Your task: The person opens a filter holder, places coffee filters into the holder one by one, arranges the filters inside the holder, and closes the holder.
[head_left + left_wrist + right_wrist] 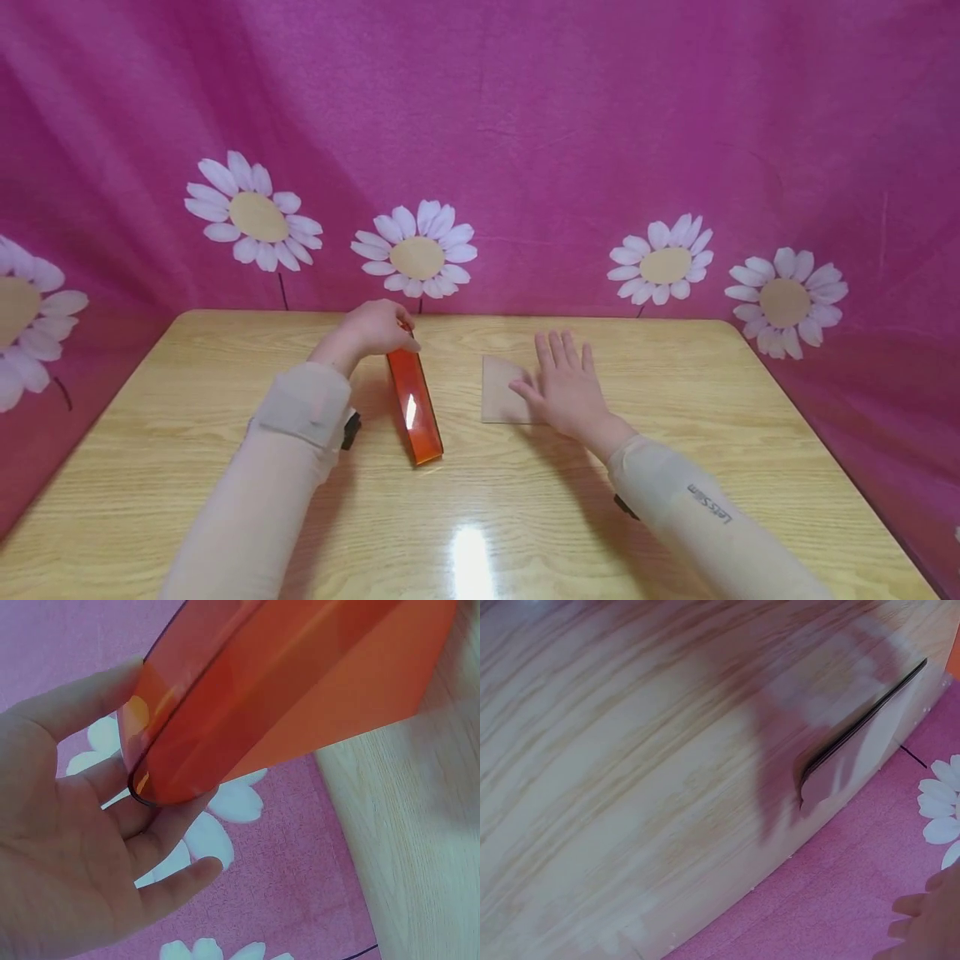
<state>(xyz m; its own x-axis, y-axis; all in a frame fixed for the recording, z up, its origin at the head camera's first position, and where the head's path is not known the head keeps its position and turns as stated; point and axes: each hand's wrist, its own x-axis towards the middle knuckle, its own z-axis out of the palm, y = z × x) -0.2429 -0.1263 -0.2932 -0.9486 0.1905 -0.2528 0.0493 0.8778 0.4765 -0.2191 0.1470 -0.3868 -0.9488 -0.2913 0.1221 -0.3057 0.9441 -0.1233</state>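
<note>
My left hand point(372, 327) pinches the far end of a long, see-through orange plastic piece point(414, 408) with dark edges. In the left wrist view, the thumb lies on one side of the orange plastic point(300, 697) and fingers on the other, around its rounded end; its near end is low over the table. My right hand point(567, 392) is spread flat with straight fingers, overlapping the right part of a thin greyish square sheet point(498, 392). The right wrist view has the sheet point(862, 746) on the table and the fingertips point(911, 904) at the lower right corner.
The wooden table point(480, 492) has a bright light reflection near its front. Behind it hangs a magenta cloth point(525, 150) printed with white daisies, which also runs along both sides.
</note>
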